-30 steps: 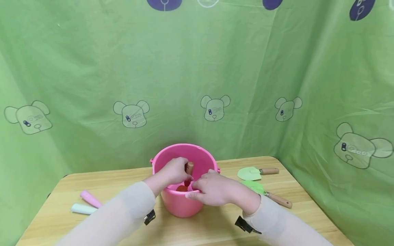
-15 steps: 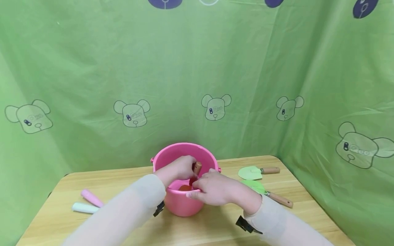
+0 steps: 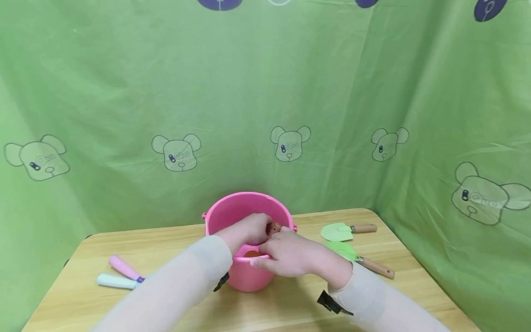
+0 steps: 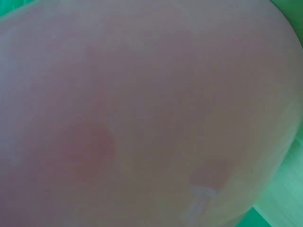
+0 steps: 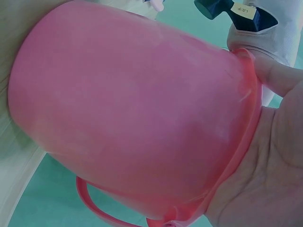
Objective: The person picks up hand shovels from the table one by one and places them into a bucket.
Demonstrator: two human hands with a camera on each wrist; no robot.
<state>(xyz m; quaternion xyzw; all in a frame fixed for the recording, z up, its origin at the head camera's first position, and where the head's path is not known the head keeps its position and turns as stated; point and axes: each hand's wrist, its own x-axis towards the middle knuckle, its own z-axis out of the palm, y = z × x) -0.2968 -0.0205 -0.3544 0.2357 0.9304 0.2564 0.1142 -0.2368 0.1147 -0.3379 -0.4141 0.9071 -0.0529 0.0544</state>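
A pink bucket [image 3: 247, 276] stands upright on the table. My left hand [image 3: 254, 228] reaches inside it, fingers curled around a wooden handle [image 3: 274, 228] near the bucket's right inner wall. Only the end of that handle shows; the rest is hidden by my hands and the bucket. Something orange [image 3: 251, 254] shows low inside the bucket. With my right hand [image 3: 287, 253] I grip the rim at the front right, thumb outside and fingers over the edge. The right wrist view shows the bucket's side and its handle loop [image 5: 90, 201]. Blurred skin fills most of the left wrist view.
To the right lie two green hand trowels with wooden handles, a pale one [image 3: 337, 232] behind a brighter one [image 3: 344, 250]. A pink handle [image 3: 123, 267] and a pale blue handle [image 3: 116, 281] lie at left, partly behind my left arm. Green curtain [image 3: 236, 92] surrounds the wooden table [image 3: 70, 295].
My left hand has moved right inside the bucket with the wooden handle, toward my right hand. My right hand has stayed on the rim, and the bucket stands where it was.
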